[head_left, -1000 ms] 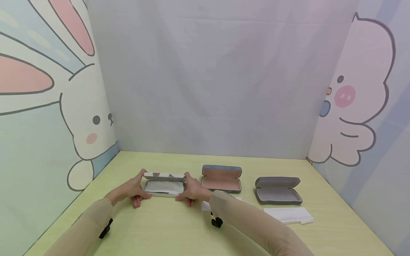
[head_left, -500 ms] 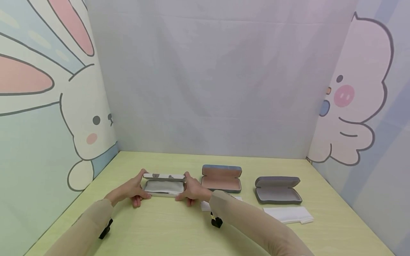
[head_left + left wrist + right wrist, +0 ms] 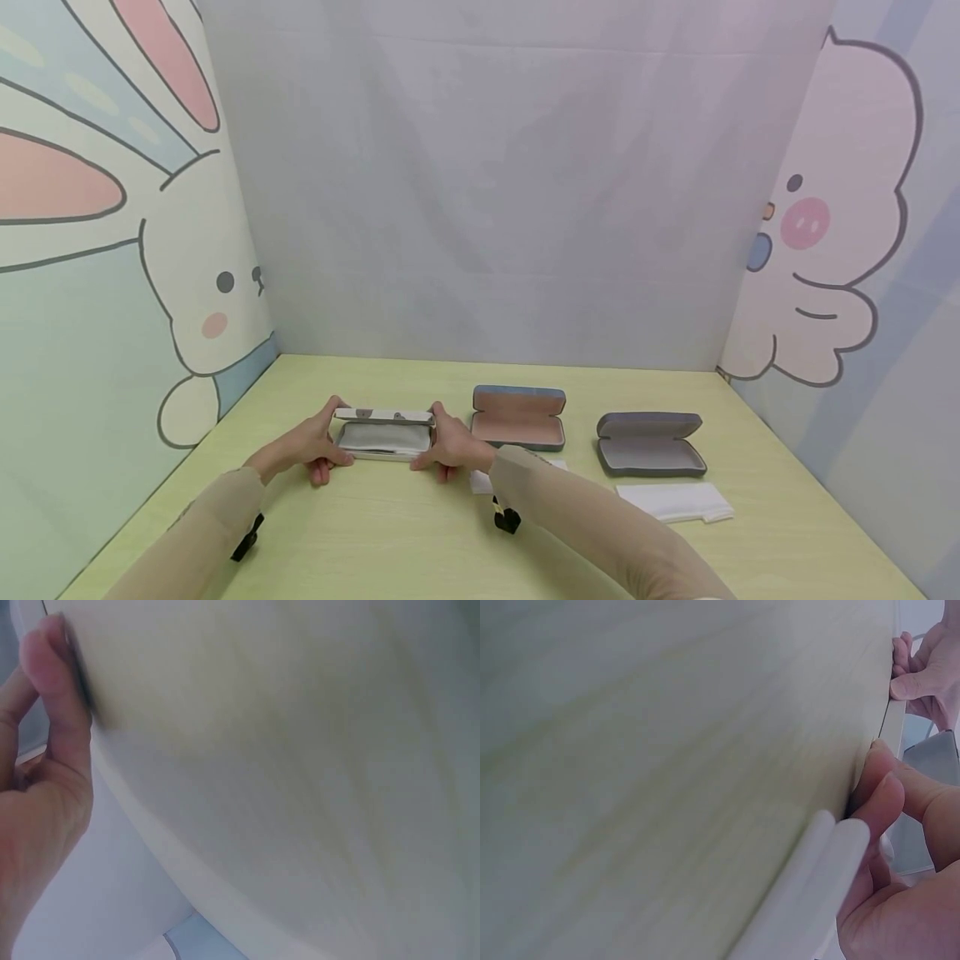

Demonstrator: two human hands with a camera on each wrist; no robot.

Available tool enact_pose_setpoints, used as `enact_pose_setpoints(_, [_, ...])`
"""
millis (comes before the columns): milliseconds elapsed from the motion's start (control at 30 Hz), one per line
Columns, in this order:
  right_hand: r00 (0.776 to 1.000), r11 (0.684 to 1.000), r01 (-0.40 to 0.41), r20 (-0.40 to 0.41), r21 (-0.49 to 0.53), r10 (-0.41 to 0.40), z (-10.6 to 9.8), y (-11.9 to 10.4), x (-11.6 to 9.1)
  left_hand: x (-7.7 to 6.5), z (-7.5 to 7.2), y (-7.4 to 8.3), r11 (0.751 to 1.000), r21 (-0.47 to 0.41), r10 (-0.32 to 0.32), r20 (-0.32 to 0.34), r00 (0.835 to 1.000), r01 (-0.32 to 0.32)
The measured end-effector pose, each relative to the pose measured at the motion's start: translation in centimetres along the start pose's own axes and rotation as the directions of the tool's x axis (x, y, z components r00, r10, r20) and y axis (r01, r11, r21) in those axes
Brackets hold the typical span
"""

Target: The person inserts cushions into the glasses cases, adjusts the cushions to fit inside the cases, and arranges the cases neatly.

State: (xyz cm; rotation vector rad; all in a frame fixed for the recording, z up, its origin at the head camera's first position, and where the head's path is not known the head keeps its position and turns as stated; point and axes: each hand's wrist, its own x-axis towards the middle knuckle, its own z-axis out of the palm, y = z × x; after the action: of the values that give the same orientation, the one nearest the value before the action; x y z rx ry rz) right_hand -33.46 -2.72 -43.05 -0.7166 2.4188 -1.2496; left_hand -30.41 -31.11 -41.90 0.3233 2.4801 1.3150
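A white glasses case (image 3: 384, 416) with a patterned lid stands on the table at left of centre, its lid raised partway. Inside lies a pale folded cloth (image 3: 384, 437). My left hand (image 3: 311, 443) grips the case's left end, thumb at the front edge and a finger up at the lid. At the other end, my right hand (image 3: 452, 444) holds it the same way. The right wrist view shows both hands on the case, with a folded white cloth (image 3: 802, 889) close beside the right hand's fingers. Only part of the left hand (image 3: 52, 757) appears in the left wrist view.
A blue glasses case (image 3: 517, 429) with a pink lining stands open right of my right hand. Farther right is an open dark grey case (image 3: 651, 457), with a folded white cloth (image 3: 675, 502) before it. Another white cloth (image 3: 481, 482) lies partly under my right forearm.
The lid of the white case has come down slightly between my hands. Both hands keep their places at its ends, and the other cases and cloths stay put.
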Motion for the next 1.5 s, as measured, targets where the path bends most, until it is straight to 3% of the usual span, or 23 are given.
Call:
enact_pose_setpoints(800, [1.000, 1.000, -0.020, -0.012, -0.023, 0.019, 0.01, -0.22, -0.15, -0.03, 0.19, 0.31, 1.000, 0.016, -0.020, -0.024, 1.000, 0.020])
enact_pose_setpoints(1500, [1.000, 0.999, -0.011, -0.017, -0.032, 0.011, 0.10, -0.26, -0.13, 0.11, 0.19, -0.09, 1.000, 0.000, -0.017, -0.007, 1.000, 0.017])
